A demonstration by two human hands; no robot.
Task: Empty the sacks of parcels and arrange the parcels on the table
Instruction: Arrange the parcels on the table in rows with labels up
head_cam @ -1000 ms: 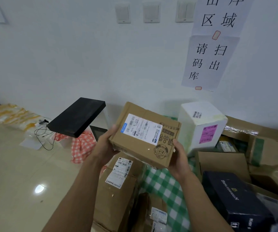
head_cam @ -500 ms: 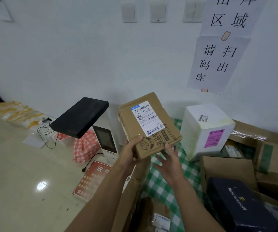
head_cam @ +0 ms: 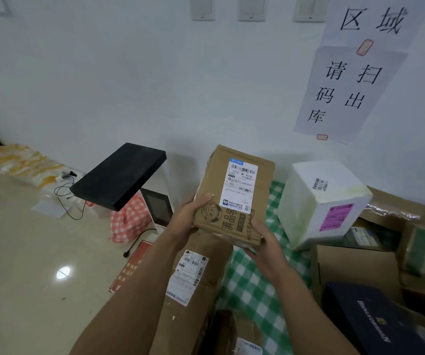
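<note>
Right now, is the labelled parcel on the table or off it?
Off it: left hand and right hand grip the cardboard parcel above the checked tablecloth.

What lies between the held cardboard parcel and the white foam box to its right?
In the head view, only a narrow strip of green-checked tablecloth shows between the cardboard parcel and the white foam box; no other parcel sits in that gap.

One left hand (head_cam: 184,222), one right hand (head_cam: 263,243); one brown cardboard parcel (head_cam: 234,193), centre; at least four other cardboard boxes (head_cam: 354,267), lower right. Three white wall switches (head_cam: 203,8), two white paper notices (head_cam: 344,96), top. One white foam box (head_cam: 316,201).
</note>
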